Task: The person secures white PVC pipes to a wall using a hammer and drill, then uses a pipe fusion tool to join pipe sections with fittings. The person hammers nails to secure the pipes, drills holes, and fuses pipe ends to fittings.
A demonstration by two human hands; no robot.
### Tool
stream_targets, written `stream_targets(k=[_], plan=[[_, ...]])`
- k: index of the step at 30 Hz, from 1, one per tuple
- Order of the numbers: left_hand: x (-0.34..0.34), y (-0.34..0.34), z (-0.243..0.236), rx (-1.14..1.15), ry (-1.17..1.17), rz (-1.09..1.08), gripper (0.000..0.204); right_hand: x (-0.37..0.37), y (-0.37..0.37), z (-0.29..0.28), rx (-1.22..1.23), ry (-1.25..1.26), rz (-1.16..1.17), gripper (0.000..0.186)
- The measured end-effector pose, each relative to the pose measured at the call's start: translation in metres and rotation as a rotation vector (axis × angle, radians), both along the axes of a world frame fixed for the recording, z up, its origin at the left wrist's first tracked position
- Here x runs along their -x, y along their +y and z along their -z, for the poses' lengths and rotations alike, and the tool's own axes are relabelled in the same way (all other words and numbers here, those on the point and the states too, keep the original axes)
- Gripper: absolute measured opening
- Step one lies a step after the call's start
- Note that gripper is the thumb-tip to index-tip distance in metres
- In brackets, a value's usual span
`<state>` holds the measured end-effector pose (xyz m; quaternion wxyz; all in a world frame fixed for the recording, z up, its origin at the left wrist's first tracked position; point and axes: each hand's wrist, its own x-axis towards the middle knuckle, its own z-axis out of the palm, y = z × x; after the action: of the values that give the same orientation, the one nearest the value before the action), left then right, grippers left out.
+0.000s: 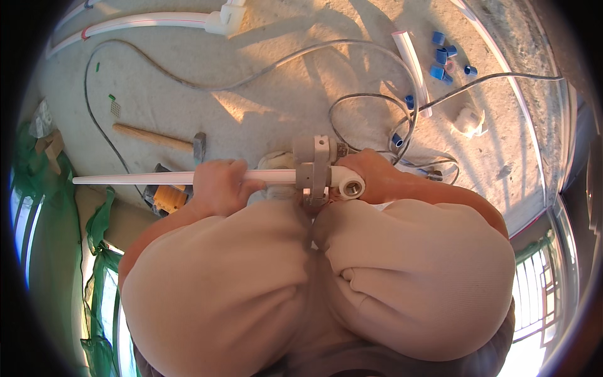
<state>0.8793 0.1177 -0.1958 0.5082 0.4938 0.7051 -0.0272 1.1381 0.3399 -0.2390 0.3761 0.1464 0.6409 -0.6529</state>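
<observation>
My left hand (221, 186) is wrapped round a long thin white plastic pipe (135, 179), which lies level and points out to the left. The pipe's right end meets a grey pipe-welding heater (319, 164) between my knees. On the heater's other side, my right hand (370, 176) grips a white pipe fitting (352, 186), its round threaded opening facing up toward me. Some of the right fingers are hidden behind the fitting and my knee. The heater's cable end shows just above my right hand.
A wooden-handled hammer (157, 138) and a yellow-and-black tool (168, 196) lie at the left. A dark cable (270, 68) loops across the concrete floor. Several blue plastic caps (441, 56) and a short white pipe (411, 72) lie far right. Another pipe (144, 21) with an elbow lies far left.
</observation>
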Motion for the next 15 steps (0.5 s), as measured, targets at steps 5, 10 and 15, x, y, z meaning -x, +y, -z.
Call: stream_targets(k=[5, 10, 15], plan=[[-0.001, 0.011, -0.002, 0.091, 0.007, 0.041, 0.049, 0.001, 0.002, 0.001, -0.024, 0.039, -0.010, 0.033], [-0.001, 0.022, -0.003, 0.152, -0.046, 0.040, 0.048, -0.011, 0.000, 0.008, 0.002, 0.059, 0.090, 0.041], [0.002, 0.027, -0.002, 0.171, -0.038, 0.015, 0.047, -0.014, -0.005, 0.019, -0.076, 0.090, 0.047, 0.033]])
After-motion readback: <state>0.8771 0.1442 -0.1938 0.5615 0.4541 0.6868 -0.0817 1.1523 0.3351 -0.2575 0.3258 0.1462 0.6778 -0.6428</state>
